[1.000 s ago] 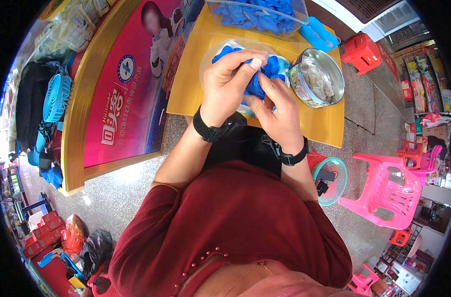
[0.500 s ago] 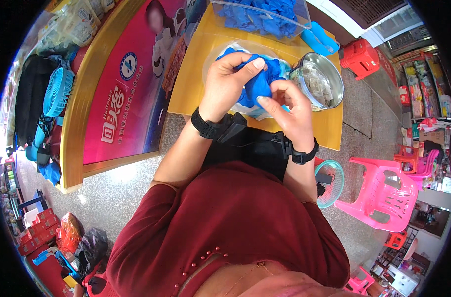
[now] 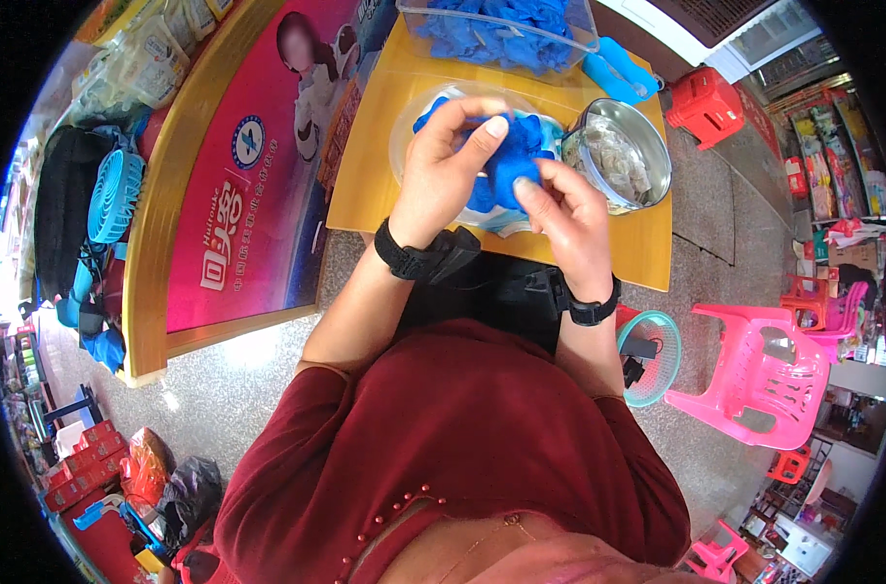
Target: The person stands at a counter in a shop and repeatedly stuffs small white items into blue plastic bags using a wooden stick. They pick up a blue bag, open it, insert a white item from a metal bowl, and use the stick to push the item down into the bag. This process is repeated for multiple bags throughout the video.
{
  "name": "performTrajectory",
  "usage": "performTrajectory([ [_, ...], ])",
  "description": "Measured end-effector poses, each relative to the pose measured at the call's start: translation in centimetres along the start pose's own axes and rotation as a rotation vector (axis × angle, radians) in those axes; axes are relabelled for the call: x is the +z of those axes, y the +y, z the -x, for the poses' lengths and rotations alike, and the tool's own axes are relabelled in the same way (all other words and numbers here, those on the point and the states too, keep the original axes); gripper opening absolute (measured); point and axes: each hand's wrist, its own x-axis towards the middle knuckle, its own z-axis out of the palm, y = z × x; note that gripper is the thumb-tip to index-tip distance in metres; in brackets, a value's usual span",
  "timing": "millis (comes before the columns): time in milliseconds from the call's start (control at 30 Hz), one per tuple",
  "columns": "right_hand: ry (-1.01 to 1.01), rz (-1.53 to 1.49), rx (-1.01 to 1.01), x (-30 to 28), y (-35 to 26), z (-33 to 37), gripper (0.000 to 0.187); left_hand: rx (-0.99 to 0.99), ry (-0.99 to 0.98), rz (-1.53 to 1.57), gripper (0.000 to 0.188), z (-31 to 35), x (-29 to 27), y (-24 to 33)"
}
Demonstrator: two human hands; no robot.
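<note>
A crumpled piece of bright blue cloth (image 3: 516, 161) is held up between my two hands. My left hand (image 3: 441, 175) pinches its left side between thumb and fingers. On the cloth's lower right, my right hand (image 3: 574, 219) grips with thumb and forefinger. Just below lies a pale round basin (image 3: 400, 136) holding more blue and white material, partly covered by my hands. To the right of the basin, a round metal tin (image 3: 661, 151) contains whitish, translucent small pieces that I cannot identify.
At the back of the yellow table (image 3: 360, 195) stands a clear plastic box (image 3: 587, 44) full of blue pieces. Beside it lies a light blue object (image 3: 618, 70). A counter (image 3: 146, 292) rises on the left. On the right are a pink chair (image 3: 754, 380), a mesh basket (image 3: 669, 355) and a red stool (image 3: 704, 105).
My right thumb has moved up onto the blue cloth, and the cloth is bunched into a rounder shape. The whole view has shifted slightly.
</note>
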Motion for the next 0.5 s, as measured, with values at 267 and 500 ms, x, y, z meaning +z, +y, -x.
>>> performTrajectory([
  [267,-0.042,-0.765,0.252,-1.1,-0.2,-0.4,0.042,0.384,-0.263,-0.448,0.042,-0.1,0.2,-0.2],
  [500,-0.083,-0.043,-0.014,0.4,1.0,0.5,0.049,-0.031,-0.072,-0.184,0.042,-0.1,0.1,-1.3],
])
